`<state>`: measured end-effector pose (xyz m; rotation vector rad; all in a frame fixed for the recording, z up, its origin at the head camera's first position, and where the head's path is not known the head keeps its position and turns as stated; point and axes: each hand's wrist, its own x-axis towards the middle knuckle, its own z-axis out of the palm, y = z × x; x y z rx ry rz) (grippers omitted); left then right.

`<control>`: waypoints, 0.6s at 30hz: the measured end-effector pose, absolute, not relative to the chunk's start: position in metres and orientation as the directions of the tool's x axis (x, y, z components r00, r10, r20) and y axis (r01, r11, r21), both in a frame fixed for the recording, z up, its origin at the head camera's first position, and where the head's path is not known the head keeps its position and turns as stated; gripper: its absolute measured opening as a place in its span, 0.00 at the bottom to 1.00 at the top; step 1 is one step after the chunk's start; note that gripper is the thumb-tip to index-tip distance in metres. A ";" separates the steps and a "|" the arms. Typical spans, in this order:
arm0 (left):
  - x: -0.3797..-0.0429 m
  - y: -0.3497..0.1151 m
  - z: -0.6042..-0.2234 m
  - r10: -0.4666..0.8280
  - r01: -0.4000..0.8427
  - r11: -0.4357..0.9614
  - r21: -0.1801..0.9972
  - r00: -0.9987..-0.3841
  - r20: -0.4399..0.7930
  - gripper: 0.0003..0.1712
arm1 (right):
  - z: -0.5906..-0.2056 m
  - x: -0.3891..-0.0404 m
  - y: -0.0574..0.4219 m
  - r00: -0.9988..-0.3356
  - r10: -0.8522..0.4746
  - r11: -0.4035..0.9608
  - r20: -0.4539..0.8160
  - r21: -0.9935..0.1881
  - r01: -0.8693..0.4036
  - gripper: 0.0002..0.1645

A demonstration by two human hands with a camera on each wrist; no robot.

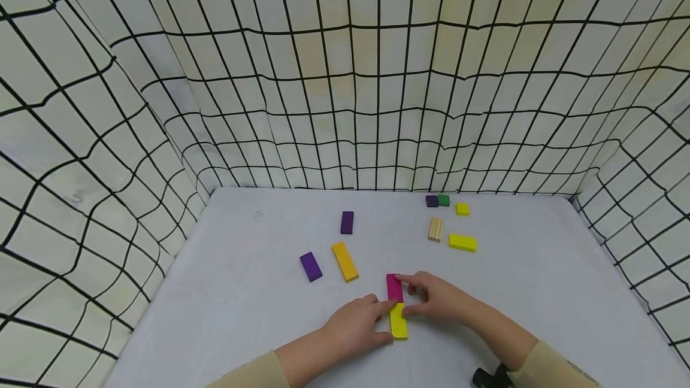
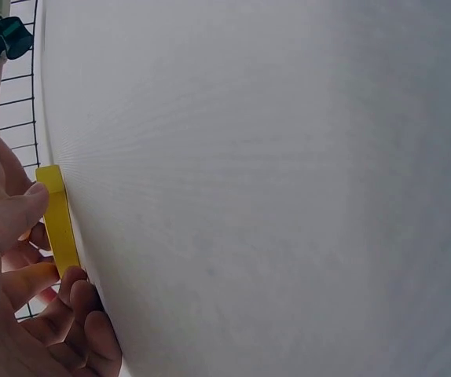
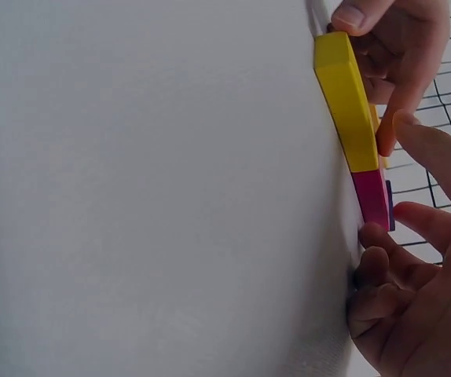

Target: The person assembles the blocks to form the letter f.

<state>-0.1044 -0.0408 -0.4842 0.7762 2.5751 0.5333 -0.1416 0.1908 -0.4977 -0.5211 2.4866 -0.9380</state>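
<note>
The near yellow block (image 1: 399,326) is placed lengthwise on the white surface (image 1: 242,304), between the two hands, its far end set against the magenta block (image 1: 394,290) to form one line. By the left hand (image 1: 353,323) the near yellow block is held from its left side, the thumb being set at its near end and the index finger close to the joint. The right hand (image 1: 439,298) is seen with thumb and index finger spread; the index fingertip is laid at the far end of the magenta block, and the thumb is positioned at the right side of the near yellow block, close to the joint. Beyond the left hand, an orange block (image 1: 345,261) is flanked by a purple block (image 1: 311,266). Beyond the right hand, a far yellow block (image 1: 462,242) is found beside pale sticks (image 1: 435,229). The surface is bordered by black netting (image 1: 379,52).
</note>
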 end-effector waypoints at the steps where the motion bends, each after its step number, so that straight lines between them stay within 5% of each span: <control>1: -0.104 -0.041 -0.484 0.587 0.438 0.773 0.458 -0.767 -0.258 0.36 | -0.498 -0.141 0.190 -0.838 -0.479 0.708 -0.261 -0.680 -0.193 0.44; 18: -0.105 -0.041 -0.486 0.591 0.438 0.767 0.469 -0.766 -0.252 0.35 | -0.502 -0.130 0.182 -0.882 -0.420 0.785 -0.214 -0.573 -0.235 0.46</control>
